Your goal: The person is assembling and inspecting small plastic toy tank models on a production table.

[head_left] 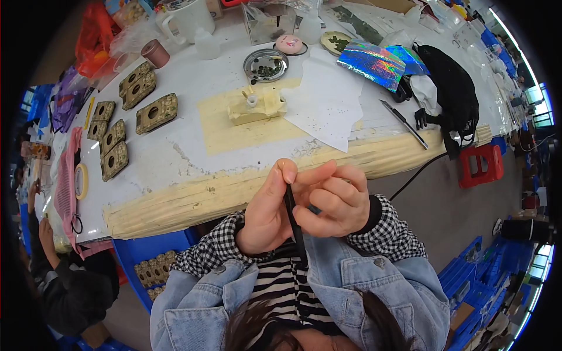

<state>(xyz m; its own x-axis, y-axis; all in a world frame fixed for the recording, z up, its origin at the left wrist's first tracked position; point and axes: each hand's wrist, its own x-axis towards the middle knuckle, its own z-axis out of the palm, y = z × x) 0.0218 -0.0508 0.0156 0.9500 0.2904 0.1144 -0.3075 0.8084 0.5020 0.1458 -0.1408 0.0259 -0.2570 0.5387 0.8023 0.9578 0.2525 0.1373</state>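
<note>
In front of my chest, just off the table's near edge, both hands are at a slim black pen-like stick point(295, 229). My left hand point(261, 206) pinches its upper end between thumb and fingertip. My right hand point(338, 202) is closed, its fingers curled in against the stick's side. What the tip is like is hidden by the fingers. Beyond the hands, a block wrapped in cream tape point(257, 116) with a small white cup on top sits on a taped patch of the table. Behind it stands a round clear dish point(247, 71) holding small dark green pieces.
Several camouflage-patterned parts with round holes point(167, 121) lie at left, beside a tape roll point(81, 181). White paper point(328, 114), a grey-black pen-like tool point(404, 124) and a black bag point(451, 82) lie right. A blue crate point(132, 251) holds more parts. Another person point(76, 292) works at left.
</note>
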